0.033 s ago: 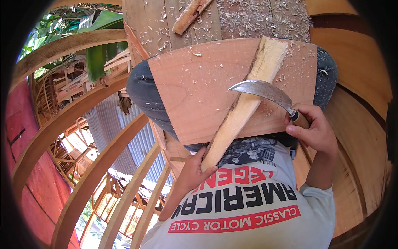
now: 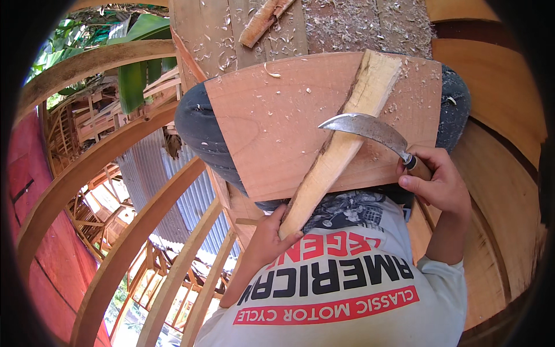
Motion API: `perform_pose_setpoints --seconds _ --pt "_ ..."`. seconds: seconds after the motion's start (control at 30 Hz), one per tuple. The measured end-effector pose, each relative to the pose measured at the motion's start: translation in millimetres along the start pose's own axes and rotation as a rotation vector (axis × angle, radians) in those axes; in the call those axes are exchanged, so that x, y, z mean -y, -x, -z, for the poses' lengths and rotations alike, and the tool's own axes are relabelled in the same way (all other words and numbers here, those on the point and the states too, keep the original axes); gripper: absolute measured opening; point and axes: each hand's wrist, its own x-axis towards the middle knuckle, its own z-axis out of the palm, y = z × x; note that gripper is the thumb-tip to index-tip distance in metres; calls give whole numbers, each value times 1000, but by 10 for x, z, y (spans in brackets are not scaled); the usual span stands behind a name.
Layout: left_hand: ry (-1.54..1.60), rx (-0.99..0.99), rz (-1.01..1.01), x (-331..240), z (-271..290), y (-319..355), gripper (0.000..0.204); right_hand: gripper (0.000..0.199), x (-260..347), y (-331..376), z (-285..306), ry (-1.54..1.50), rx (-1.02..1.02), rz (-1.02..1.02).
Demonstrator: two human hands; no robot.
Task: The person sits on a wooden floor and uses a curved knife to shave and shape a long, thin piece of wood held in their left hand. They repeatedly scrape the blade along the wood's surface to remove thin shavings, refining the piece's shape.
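Note:
A flat reddish-brown board (image 2: 260, 127) lies across my knees, dusted with shavings. A pale, roughly split wooden stick (image 2: 324, 173) rests on it at a slant, its far end up at the right. My left hand (image 2: 269, 240) grips the stick's near end by my stomach. My right hand (image 2: 436, 185) is closed on the handle of a curved knife. Its grey hooked blade (image 2: 364, 127) lies across the stick, tip pointing left.
A plank floor (image 2: 347, 23) beyond my knees is covered in wood shavings, with an offcut (image 2: 260, 23) on it. Curved wooden ribs (image 2: 115, 150) sweep past on the left over a drop to corrugated roofing (image 2: 150, 173). Curved planking (image 2: 503, 173) rises on the right.

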Motion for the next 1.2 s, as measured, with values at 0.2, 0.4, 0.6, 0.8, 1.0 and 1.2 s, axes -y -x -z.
perform_pose_setpoints --seconds 0.2,0.4,0.6,0.8,1.0,1.2 --pt "-115 -75 22 -29 -7 45 55 19 0 64 -67 396 -268 78" --pt "-196 -75 15 -63 25 51 57 33 -3 30 -277 797 -462 127" --pt "-182 -130 10 -158 26 74 56 45 -31 -5 -356 1052 -591 134" --pt "-186 -96 -20 -95 43 3 55 52 -72 -102 -169 1138 -721 110" --pt "-137 -91 -60 7 42 -46 54 57 -47 -171 -40 1207 -800 28" --pt "-196 -52 -57 66 40 -44 55 65 -100 -192 31 1205 -856 3"
